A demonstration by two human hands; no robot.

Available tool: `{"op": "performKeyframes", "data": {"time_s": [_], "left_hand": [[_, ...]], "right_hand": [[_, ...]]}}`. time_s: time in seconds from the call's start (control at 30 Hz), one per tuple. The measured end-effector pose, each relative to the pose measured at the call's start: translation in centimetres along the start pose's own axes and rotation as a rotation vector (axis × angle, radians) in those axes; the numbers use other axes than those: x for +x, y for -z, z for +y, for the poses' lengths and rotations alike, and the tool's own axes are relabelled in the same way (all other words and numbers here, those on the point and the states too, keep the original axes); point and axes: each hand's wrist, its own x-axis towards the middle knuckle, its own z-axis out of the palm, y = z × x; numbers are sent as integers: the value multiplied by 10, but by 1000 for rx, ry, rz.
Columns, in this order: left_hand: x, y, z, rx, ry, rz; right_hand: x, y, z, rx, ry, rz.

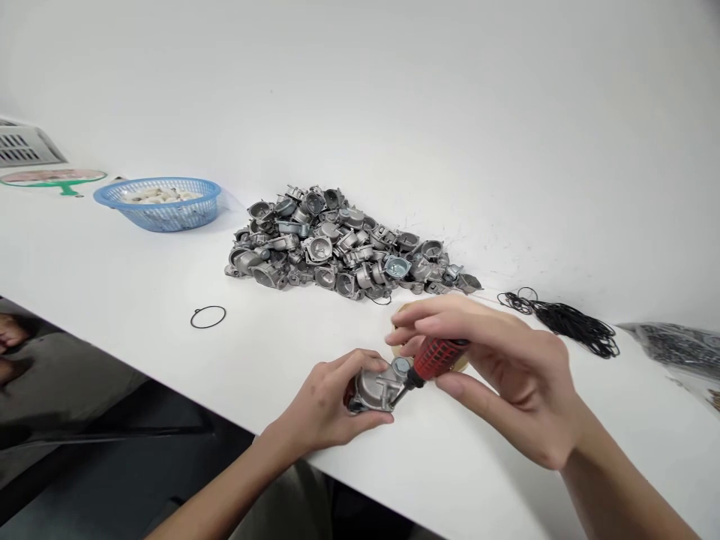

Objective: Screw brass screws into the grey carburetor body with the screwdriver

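Near the table's front edge, my left hand (331, 397) is closed around a grey metal carburetor bowl (374, 386), thumb and fingers on its sides. A round bolt head (401, 366) shows on the part's far side. My right hand (506, 367) holds a screwdriver (436, 358) by its red and black handle, between thumb and fingers. The screwdriver slants down to the left, and its tip meets the right front corner of the metal part. Behind the handle, a round yellowish dish (400, 348) is mostly hidden by my right hand.
A heap of similar metal bowls (331, 247) lies against the wall. To the left are a blue basket (185, 217) of whitish pieces, a green-handled fan (70, 184) and a black rubber ring (208, 316). Black rings (579, 324) and a plastic bag (680, 349) lie right.
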Motion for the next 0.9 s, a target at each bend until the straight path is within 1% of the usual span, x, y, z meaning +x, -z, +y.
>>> {"op": "performKeyframes", "data": {"time_s": [0.03, 0.07, 0.17, 0.2, 0.23, 0.33, 0.37, 0.43, 0.47, 0.5, 0.6, 0.63, 0.67, 0.77, 0.8, 0.9], "left_hand": [[-1, 1, 1, -7, 9, -5], [-1, 2, 2, -20, 25, -15], [-2, 5, 5, -81, 116, -70], [-1, 6, 6, -100, 145, -86], [-1, 7, 7, -114, 162, -93], [-1, 7, 7, -134, 157, -84], [-1, 7, 7, -141, 151, -79], [-1, 6, 7, -163, 145, -81], [-1, 6, 7, -172, 143, -84], [-1, 6, 7, -177, 140, -82], [0, 6, 7, -160, 129, -68], [0, 5, 7, -155, 129, -65], [0, 5, 7, -153, 134, -64], [0, 5, 7, -168, 171, -79], [0, 5, 6, -177, 180, -82], [0, 6, 6, -193, 169, -76]], "right_hand": [[0, 0, 0, 5, -9, -7], [0, 0, 1, -8, 13, 10], [1, -2, 5, -119, 165, 134], [1, -3, 6, -141, 178, 147], [0, -4, 6, -135, 155, 135], [-1, -6, 7, -24, 12, 80], [-1, -7, 7, -7, 7, 95], [0, -7, 7, -20, 94, 163], [0, -6, 7, -34, 133, 176], [0, -5, 6, -37, 136, 162], [1, -4, 1, 31, 12, 45], [1, -4, 0, 55, -6, 22], [1, -4, -1, 71, 4, 17], [1, -5, -1, 80, 100, 61], [1, -5, 0, 83, 86, 60], [1, -5, 1, 110, -19, 0]]}}
